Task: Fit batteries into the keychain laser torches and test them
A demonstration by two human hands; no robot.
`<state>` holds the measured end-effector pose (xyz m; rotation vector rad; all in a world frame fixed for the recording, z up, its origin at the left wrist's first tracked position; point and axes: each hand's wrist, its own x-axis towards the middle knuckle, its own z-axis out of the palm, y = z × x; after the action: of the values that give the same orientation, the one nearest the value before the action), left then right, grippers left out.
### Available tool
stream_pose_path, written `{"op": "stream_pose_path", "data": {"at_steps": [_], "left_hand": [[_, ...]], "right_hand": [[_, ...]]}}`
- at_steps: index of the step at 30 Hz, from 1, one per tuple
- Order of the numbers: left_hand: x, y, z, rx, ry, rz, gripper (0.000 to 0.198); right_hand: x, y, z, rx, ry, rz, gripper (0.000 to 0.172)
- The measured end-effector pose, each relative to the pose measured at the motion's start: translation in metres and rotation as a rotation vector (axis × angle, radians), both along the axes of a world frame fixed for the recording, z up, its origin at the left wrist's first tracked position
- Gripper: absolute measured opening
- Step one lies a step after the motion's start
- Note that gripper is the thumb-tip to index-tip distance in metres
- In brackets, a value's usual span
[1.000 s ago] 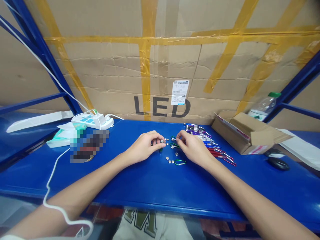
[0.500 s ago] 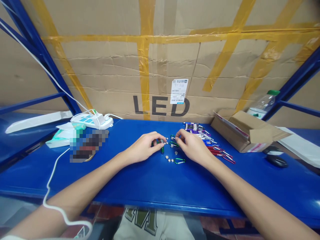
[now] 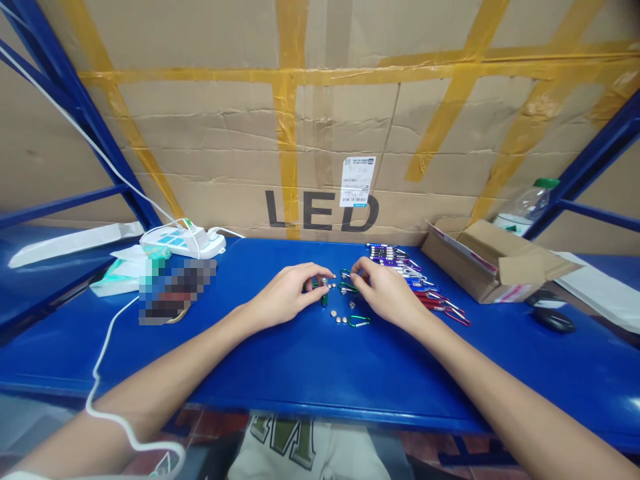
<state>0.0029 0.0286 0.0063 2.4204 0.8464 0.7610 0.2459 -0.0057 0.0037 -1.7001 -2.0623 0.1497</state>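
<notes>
Both my hands rest on the blue table (image 3: 300, 360) near its middle. My left hand (image 3: 287, 293) is curled, its fingertips pinching small dark and silver parts I cannot name. My right hand (image 3: 383, 290) is curled too, fingertips touching a green carabiner clip (image 3: 347, 288). A small green cylinder (image 3: 324, 300) lies between the hands. Just in front lie three silver button cells (image 3: 341, 320) and a second green carabiner (image 3: 360, 321). A row of purple, blue and red keychain flashlights (image 3: 415, 283) lies to the right of my right hand.
An open cardboard box (image 3: 493, 267) stands at the right, a plastic bottle (image 3: 525, 210) behind it, and a black mouse (image 3: 553, 320) beside it. A white power strip (image 3: 183, 241), tissues (image 3: 117, 273) and a white cable (image 3: 107, 333) occupy the left. A taped cardboard wall marked LED (image 3: 320, 133) closes the back.
Both hands stay almost where they were; only the fingertips shift slightly over the small parts. The view has tipped a little.
</notes>
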Motion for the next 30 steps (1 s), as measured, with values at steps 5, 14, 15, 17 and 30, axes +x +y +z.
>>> {"op": "stream_pose_path", "data": {"at_steps": [5, 14, 15, 17, 30], "left_hand": [[0.002, -0.002, -0.001, -0.03, -0.014, 0.027, 0.023], [0.0, -0.001, -0.004, -0.01, -0.034, -0.01, 0.024], [0.0, -0.001, -0.004, -0.023, -0.035, -0.024, 0.025], [-0.002, 0.0, -0.004, -0.041, -0.034, -0.054, 0.026], [0.0, 0.002, -0.009, -0.096, -0.081, 0.024, 0.027]], "right_hand": [[0.0, 0.0, 0.0, 0.01, -0.007, -0.008, 0.012], [0.0, -0.001, -0.001, 0.009, 0.031, 0.033, 0.012], [0.0, -0.001, -0.001, 0.009, 0.044, 0.041, 0.013], [-0.001, -0.002, -0.002, 0.007, 0.077, 0.079, 0.015], [0.002, -0.017, 0.014, -0.127, 0.018, 0.529, 0.018]]}}
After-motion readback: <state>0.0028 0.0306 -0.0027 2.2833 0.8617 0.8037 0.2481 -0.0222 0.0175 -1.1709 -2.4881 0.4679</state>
